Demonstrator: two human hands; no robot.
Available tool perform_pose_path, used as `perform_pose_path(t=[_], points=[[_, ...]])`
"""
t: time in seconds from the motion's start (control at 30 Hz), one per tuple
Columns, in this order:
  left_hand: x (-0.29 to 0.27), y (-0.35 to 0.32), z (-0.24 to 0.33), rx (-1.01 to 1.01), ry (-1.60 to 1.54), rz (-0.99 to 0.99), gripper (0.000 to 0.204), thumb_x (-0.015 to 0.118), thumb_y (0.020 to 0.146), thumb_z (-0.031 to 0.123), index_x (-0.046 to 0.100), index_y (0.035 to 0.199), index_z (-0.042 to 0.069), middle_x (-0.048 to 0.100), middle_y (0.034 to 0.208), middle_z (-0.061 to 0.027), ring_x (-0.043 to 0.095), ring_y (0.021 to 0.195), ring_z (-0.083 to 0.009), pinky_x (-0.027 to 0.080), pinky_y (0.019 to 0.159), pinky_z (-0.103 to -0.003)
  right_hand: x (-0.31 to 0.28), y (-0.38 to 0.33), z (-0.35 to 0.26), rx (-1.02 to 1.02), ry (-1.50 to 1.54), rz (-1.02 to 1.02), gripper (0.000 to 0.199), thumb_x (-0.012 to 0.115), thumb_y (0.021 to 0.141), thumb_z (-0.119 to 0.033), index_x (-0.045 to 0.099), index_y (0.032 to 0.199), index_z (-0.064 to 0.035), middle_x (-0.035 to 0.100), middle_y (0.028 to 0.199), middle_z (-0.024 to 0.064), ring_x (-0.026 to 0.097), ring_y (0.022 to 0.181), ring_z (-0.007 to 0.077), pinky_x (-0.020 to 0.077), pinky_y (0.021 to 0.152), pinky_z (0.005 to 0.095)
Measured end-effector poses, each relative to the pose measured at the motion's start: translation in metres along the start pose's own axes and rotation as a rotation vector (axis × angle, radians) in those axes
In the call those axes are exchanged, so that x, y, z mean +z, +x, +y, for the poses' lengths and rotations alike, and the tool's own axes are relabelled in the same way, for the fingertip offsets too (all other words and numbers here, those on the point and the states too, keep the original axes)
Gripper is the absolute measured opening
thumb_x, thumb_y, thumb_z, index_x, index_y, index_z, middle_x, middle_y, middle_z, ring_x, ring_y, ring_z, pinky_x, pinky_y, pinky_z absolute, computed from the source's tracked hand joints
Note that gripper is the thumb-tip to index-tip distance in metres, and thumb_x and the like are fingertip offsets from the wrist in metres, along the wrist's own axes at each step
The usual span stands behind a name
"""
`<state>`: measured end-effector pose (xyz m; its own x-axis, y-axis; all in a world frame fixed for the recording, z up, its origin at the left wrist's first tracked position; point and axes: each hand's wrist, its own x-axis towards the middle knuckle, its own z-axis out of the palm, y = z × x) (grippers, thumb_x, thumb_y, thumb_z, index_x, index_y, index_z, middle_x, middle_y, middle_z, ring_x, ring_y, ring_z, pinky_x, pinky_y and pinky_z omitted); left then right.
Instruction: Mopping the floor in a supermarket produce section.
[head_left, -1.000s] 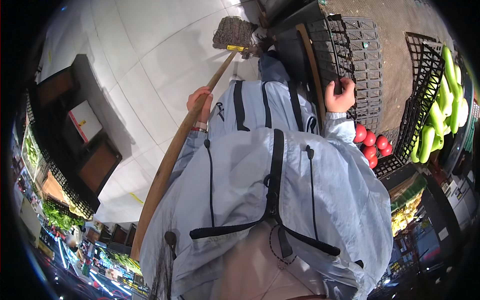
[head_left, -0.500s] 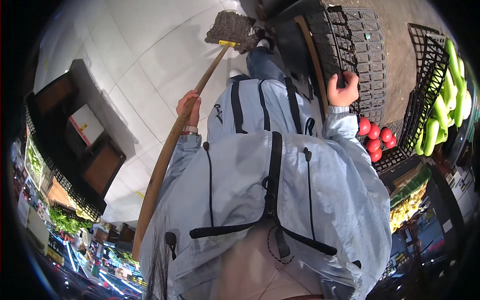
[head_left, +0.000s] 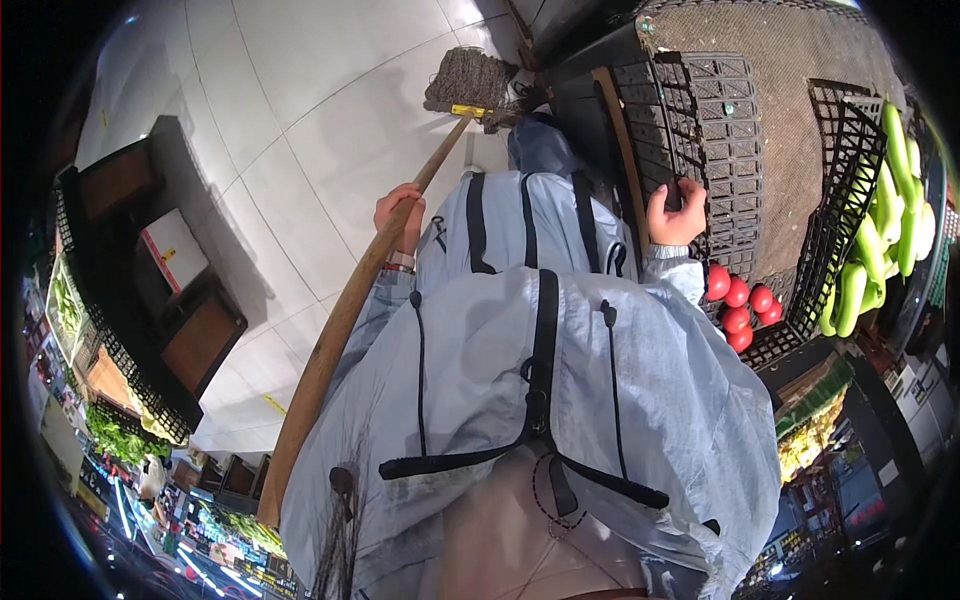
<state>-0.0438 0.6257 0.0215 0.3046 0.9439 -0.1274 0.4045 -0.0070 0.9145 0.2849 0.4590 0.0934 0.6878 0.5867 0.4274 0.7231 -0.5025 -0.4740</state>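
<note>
My left hand (head_left: 399,218) is wrapped round the wooden handle (head_left: 345,318) of a mop. The handle slants from beside my left side up to a yellow clamp and a grey, stringy mop head (head_left: 470,80), which lies on the pale tile floor near my feet. At the right, my right hand (head_left: 678,215) has its thumb and curled fingers on either side of the rim of a black plastic crate (head_left: 728,130). Below that hand, several red tomatoes (head_left: 737,292) lie at the crate's near end.
Several long green gourds (head_left: 890,225) lie beyond another black crate wall (head_left: 838,215) at the far right. A dark display stand (head_left: 150,290) with vegetables stands at the left. A black stand side with a wooden strip (head_left: 622,150) runs close by my right leg.
The floor, mop head and stands sit slightly lower in the picture. My left hand with the mop handle has shifted a little right; my right hand keeps its place at the crate rim.
</note>
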Motion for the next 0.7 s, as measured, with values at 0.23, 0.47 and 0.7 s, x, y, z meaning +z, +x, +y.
perform_pose_path(t=[0.23, 0.47, 0.7], points=[[-0.017, -0.026, -0.016, 0.016, 0.011, 0.054, 0.015, 0.06, 0.06, -0.003, 0.057, 0.072, 0.006, 0.059, 0.085, -0.0077, 0.056, 0.08, -0.0178, 0.043, 0.072, -0.026, 0.002, 0.002, 0.003, 0.037, -0.01, -0.001, 0.026, 0.059, 0.063, -0.016, 0.052, 0.083, -0.0018, 0.056, 0.071, 0.0139, 0.056, 0.062, 0.0301, 0.045, 0.058, 0.0343], [-0.034, -0.034, -0.025, -0.017, -0.08, -0.01, 0.018, 0.059, 0.064, -0.004, 0.056, 0.08, 0.004, 0.058, 0.092, -0.0095, 0.055, 0.085, -0.0165, 0.042, 0.075, -0.026, 0.002, 0.004, 0.007, 0.048, 0.023, -0.027, 0.026, 0.058, 0.065, -0.015, 0.051, 0.086, -0.0005, 0.057, 0.076, 0.0142, 0.057, 0.067, 0.029, 0.0456, 0.062, 0.0332], [-0.022, 0.005, -0.021, 0.098, 0.039, -0.029, 0.016, 0.056, 0.066, -0.004, 0.055, 0.08, 0.005, 0.057, 0.092, -0.0075, 0.054, 0.081, -0.0155, 0.042, 0.073, -0.025, -0.003, -0.001, 0.008, 0.178, 0.118, -0.058, 0.022, 0.055, 0.069, -0.011, 0.051, 0.086, 0.0013, 0.056, 0.076, 0.014, 0.057, 0.069, 0.0246, 0.0455, 0.064, 0.0305]])
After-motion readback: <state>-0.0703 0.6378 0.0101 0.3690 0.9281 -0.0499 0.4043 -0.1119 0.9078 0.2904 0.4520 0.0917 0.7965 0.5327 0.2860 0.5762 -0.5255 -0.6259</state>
